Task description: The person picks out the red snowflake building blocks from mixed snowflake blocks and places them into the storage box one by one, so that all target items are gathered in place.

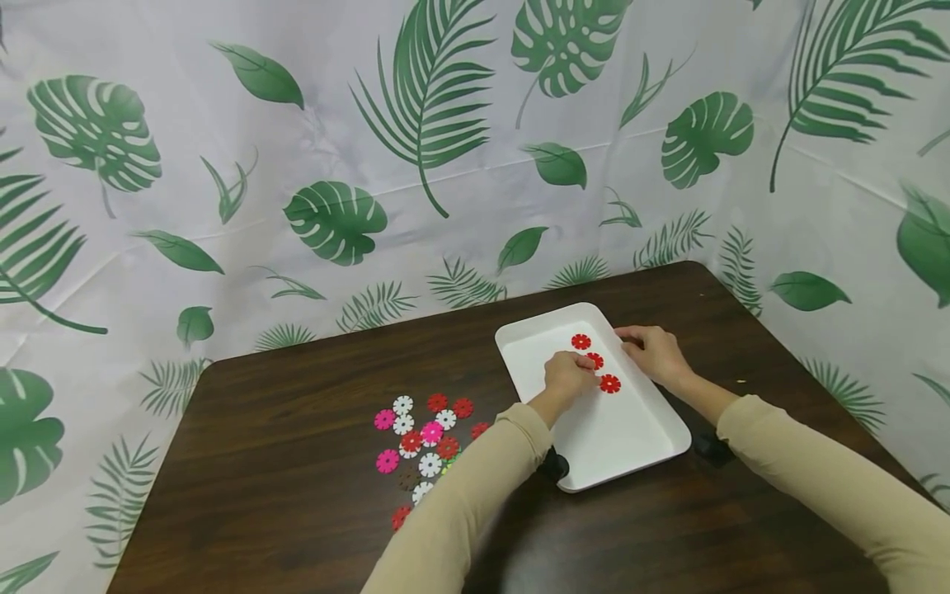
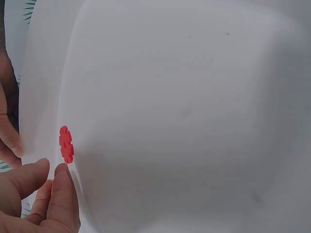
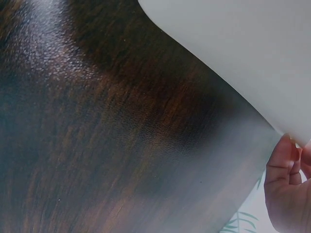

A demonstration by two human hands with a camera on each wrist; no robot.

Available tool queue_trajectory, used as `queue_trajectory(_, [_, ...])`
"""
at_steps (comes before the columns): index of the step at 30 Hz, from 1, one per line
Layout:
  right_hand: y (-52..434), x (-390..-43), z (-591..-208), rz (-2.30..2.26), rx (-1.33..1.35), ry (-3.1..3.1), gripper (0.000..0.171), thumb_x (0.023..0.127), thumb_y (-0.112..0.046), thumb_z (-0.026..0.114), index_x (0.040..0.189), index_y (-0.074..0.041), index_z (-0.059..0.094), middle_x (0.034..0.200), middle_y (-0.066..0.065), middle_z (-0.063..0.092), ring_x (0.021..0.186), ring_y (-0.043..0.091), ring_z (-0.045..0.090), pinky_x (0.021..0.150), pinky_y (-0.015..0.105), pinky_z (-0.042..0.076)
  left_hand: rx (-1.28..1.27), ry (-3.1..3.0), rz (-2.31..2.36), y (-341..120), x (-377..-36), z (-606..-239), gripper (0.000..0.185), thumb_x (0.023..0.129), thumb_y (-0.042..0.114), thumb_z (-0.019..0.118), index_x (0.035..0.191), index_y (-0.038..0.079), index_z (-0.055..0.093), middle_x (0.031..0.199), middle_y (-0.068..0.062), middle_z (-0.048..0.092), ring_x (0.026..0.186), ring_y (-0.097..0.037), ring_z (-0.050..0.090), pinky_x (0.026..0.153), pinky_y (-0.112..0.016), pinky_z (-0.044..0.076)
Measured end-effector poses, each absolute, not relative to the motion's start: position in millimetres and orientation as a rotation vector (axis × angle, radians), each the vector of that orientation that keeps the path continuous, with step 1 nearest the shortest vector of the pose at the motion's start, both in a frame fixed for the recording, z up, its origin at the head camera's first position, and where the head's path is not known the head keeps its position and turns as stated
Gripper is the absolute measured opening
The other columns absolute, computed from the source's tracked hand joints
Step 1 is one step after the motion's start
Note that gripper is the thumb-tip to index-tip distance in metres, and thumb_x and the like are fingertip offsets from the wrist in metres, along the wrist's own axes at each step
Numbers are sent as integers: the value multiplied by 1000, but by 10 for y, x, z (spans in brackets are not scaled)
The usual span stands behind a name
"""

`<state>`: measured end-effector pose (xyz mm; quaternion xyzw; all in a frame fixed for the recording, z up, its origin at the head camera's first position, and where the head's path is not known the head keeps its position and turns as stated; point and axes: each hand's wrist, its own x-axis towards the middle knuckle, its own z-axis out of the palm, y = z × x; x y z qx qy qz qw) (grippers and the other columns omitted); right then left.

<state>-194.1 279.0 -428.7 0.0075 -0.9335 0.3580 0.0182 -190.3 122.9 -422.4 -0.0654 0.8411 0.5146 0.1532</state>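
Note:
A white tray (image 1: 616,437) lies at an angle on the table. Inside it three red notched discs form a row along the right side: a far disc (image 1: 581,341), a middle disc (image 1: 595,360) partly behind the fingers, and a near disc (image 1: 610,384). My left hand (image 1: 570,376) is over the tray beside these discs. In the left wrist view, its thumb and index finger stand slightly apart, the index tip close to a red disc (image 2: 66,144). My right hand (image 1: 656,355) holds the tray's right rim; the right wrist view shows its fingers (image 3: 281,160) at that edge.
Left of the tray, a loose spread of notched discs covers part of the dark wood table (image 1: 282,462): white discs (image 1: 430,464), pink discs (image 1: 387,460), red discs and a brown disc (image 1: 409,478). My left sleeve (image 1: 463,495) hides some. A leaf-print cloth (image 1: 334,124) hangs behind.

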Motion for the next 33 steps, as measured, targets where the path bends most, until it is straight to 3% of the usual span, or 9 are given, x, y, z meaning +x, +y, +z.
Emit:
queue_trajectory(7, [2783, -1952, -4276, 1095, 40, -2904, 33, 93, -3, 54, 125, 7, 55, 120, 32, 56, 81, 34, 63, 68, 40, 57, -180, 2380, 1510, 1194, -1900, -4197, 9, 76, 2, 75, 81, 4, 68, 67, -1, 60, 58, -11, 52, 60, -23, 51])
queue_trajectory(21, [2787, -1963, -4286, 1083, 34, -2912, 33, 93, -2, 54, 125, 6, 56, 120, 32, 56, 81, 34, 62, 68, 40, 57, -220, 2203, 1670, 1110, -1804, -4042, 21, 77, 1, 74, 97, 0, 68, 71, -1, 61, 60, -10, 53, 68, -25, 55])
queue_trajectory(33, [2783, -1961, -4289, 1069, 29, -2914, 33, 93, -3, 54, 125, 6, 55, 119, 32, 57, 79, 32, 62, 67, 39, 57, -128, 2096, 1780, 921, -1721, -3957, 23, 79, 1, 73, 101, 0, 67, 79, -3, 65, 68, -9, 60, 70, -27, 56])
